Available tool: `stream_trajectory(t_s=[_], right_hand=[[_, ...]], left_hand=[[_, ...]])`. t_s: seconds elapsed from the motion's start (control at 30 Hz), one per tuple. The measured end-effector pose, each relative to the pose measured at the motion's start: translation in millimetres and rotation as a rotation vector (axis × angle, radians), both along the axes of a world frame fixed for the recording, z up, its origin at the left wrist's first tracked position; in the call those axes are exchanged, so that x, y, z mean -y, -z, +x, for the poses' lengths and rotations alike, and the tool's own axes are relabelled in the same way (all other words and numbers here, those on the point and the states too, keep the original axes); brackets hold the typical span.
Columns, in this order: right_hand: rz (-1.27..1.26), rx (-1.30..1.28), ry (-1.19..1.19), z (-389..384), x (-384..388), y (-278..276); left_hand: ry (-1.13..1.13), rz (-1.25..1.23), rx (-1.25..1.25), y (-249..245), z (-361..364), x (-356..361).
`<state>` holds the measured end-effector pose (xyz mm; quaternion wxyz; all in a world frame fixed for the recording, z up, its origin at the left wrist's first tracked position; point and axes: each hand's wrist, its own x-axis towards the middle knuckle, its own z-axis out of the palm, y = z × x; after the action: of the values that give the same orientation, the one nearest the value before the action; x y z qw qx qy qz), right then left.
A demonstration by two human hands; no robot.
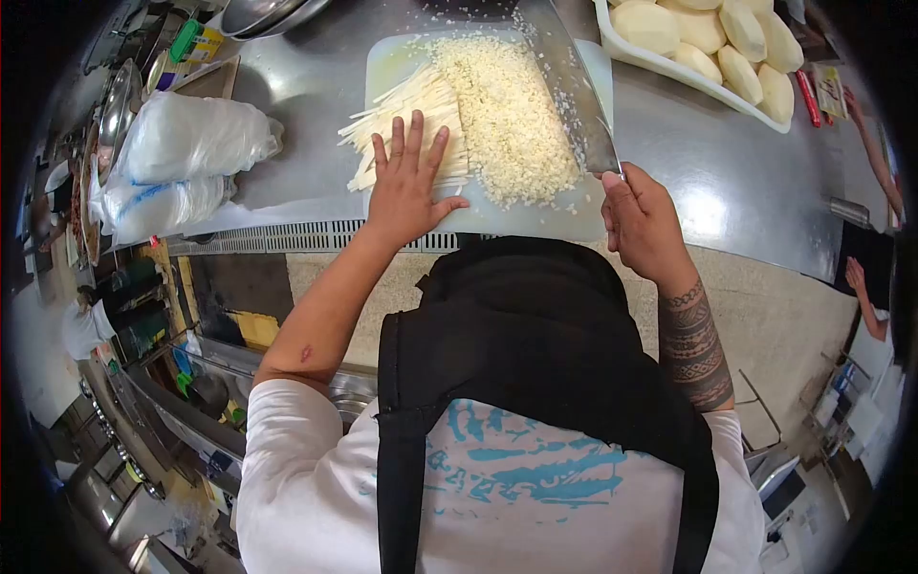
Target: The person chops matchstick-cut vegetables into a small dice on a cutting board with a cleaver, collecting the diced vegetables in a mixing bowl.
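Observation:
My left hand (411, 187) lies with its fingers spread on a pile of thin pale strips (421, 100), at the left of a white cutting board (392, 55). To the right of the strips is a heap of finely chopped pale pieces (507, 115). My right hand (639, 215) is closed round the handle of a large knife (585, 105). The wide blade points away from me along the right side of the heap, with small bits stuck on it.
A white tub (698, 78) of peeled potatoes (645, 27) stands at the back right. Plastic bags (196, 139) lie at the left of the metal table (306, 105). Metal bowls (273, 14) are at the back left. People are visible at both sides.

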<state>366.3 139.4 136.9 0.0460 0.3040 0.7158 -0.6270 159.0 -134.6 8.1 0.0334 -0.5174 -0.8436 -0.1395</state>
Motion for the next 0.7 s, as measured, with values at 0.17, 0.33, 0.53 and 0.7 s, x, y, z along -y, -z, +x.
stream_trajectory(t_s=[0.17,0.33,0.53,0.7], right_hand=[[-0.049,0.005,-0.003,3,-6,9],[-0.018,-0.004,-0.052,7,-16,9],[-0.03,0.003,-0.041,7,-21,12],[-0.019,0.006,-0.071,1,-22,16]], left_hand=[[-0.153,0.029,-0.072,24,-6,-15],[-0.127,0.097,0.005,1,10,-13],[-0.155,0.127,-0.018,-36,39,-36],[-0.139,0.297,0.051,-25,70,-92]])
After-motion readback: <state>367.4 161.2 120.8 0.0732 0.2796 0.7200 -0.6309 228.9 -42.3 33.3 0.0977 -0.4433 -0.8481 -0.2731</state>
